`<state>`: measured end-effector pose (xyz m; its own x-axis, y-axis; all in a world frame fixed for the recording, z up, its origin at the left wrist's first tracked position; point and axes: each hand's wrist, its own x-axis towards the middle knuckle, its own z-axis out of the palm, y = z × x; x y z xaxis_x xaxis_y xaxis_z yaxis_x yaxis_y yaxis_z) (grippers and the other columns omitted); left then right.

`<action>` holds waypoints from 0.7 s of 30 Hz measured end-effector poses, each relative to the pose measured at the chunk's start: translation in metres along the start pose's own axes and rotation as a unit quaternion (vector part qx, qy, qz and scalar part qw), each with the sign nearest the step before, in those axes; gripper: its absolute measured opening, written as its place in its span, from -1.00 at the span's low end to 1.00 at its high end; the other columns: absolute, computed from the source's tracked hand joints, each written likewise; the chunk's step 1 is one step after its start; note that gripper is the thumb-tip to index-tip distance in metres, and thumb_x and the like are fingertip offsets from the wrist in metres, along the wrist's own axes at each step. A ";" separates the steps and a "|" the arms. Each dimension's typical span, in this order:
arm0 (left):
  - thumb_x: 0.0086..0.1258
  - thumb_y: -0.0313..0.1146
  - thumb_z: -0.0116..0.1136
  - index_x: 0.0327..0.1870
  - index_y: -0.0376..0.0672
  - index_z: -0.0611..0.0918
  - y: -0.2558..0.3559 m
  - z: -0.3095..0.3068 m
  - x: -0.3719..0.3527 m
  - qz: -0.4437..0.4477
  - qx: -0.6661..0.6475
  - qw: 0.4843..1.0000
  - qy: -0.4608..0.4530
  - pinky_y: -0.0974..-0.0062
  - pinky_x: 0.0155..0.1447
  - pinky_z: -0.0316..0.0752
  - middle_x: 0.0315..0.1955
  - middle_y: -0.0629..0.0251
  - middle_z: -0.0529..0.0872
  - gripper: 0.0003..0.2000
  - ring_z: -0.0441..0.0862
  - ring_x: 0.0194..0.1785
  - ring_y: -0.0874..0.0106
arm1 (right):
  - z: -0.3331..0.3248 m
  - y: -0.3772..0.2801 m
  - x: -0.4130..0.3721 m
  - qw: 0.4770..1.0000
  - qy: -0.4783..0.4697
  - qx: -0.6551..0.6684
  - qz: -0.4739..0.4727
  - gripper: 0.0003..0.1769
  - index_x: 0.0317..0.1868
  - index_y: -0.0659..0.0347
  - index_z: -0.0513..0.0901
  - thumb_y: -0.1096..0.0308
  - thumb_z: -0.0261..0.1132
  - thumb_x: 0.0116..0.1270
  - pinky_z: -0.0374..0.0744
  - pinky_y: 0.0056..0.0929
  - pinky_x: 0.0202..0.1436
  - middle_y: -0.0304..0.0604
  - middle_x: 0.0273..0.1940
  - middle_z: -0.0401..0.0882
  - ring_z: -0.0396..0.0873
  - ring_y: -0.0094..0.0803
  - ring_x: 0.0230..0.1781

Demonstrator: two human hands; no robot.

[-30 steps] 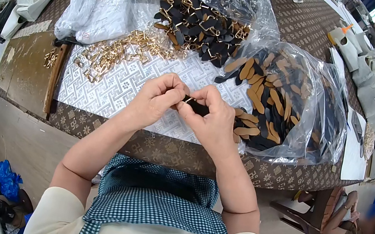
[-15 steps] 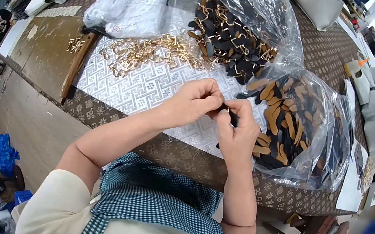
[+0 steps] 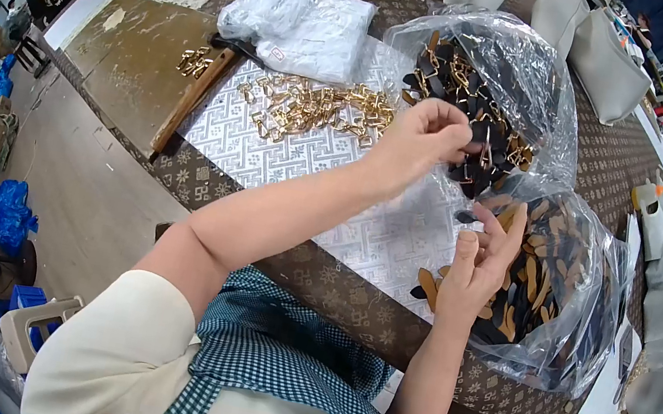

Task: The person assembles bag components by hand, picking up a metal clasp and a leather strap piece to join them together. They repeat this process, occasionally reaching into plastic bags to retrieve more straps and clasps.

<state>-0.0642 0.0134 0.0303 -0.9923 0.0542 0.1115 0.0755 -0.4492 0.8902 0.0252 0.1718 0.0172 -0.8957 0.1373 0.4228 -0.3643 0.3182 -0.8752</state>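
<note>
My left hand (image 3: 423, 148) is closed in a pinch at the upper plastic bag (image 3: 539, 84). At its fingertips is a black leather tab (image 3: 490, 137) with a metal fitting, over a heap of black tabs with gold buckles (image 3: 460, 79). Lower right, my right hand (image 3: 477, 264) is open, its fingers spread and holding nothing. It hovers beside a heap of loose tan and black leather tabs (image 3: 535, 287) in the lower plastic bag (image 3: 590, 297). Loose gold metal buckles (image 3: 317, 111) lie on the patterned white sheet (image 3: 304, 162), left of my left hand.
A hammer (image 3: 195, 99) with a wooden handle lies across the sheet's left edge. Beyond it are a worn brown board (image 3: 132, 52) with a few gold fittings and a white plastic-wrapped package (image 3: 319, 27). Pale bags (image 3: 609, 65) stand along the table's back and right.
My hands were together on a small black piece; they have parted. My left hand has moved up and right to the buckled tabs, while my right hand has opened over the loose tabs.
</note>
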 end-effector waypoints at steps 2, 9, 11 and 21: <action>0.48 -0.31 0.21 0.20 -0.31 0.52 0.021 -0.009 0.003 0.047 0.141 0.989 0.020 0.58 0.04 0.49 -0.05 0.28 0.67 -0.63 0.59 -0.02 0.57 | -0.001 0.001 0.000 1.000 0.007 -0.015 0.004 -0.24 0.49 0.26 0.24 0.16 0.33 0.42 0.50 -0.53 -0.19 -0.09 -0.01 0.65 0.50 -0.52 -0.29; 0.41 -0.41 0.23 -0.08 -0.28 0.69 0.041 -0.117 -0.047 0.149 0.498 0.844 0.128 0.51 0.07 0.49 -0.13 0.25 0.70 -0.83 0.62 -0.05 0.47 | -0.004 0.000 -0.001 1.000 -0.019 0.013 0.019 -0.65 0.13 0.31 0.60 0.36 0.34 0.40 0.52 -0.53 -0.23 -0.20 -0.20 0.65 0.51 -0.54 -0.33; 0.39 -0.34 0.26 0.00 -0.29 0.66 0.047 -0.165 -0.052 0.171 0.626 0.740 0.177 0.37 0.19 0.46 -0.01 0.08 0.66 -0.74 0.60 0.07 0.23 | -0.004 0.002 -0.003 1.000 -0.020 0.008 0.016 -0.68 0.10 0.32 0.62 0.37 0.33 0.40 0.53 -0.52 -0.23 -0.21 -0.23 0.66 0.53 -0.53 -0.33; 0.52 -0.17 0.02 0.39 -0.41 0.36 0.033 -0.166 -0.069 0.065 0.704 0.708 0.011 0.21 0.47 0.23 0.44 -0.07 0.28 -0.44 0.29 0.44 -0.05 | 0.000 0.004 -0.004 0.999 -0.037 0.001 0.024 -0.77 -0.01 0.34 0.67 0.41 0.32 0.39 0.55 -0.52 -0.19 -0.20 -0.30 0.67 0.57 -0.54 -0.32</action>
<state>-0.0092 -0.1537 -0.0214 -0.9681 0.0723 0.2399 0.1734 0.8844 0.4333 0.0270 0.1728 0.0118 -0.9287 0.0830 0.3615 -0.3203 0.3116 -0.8946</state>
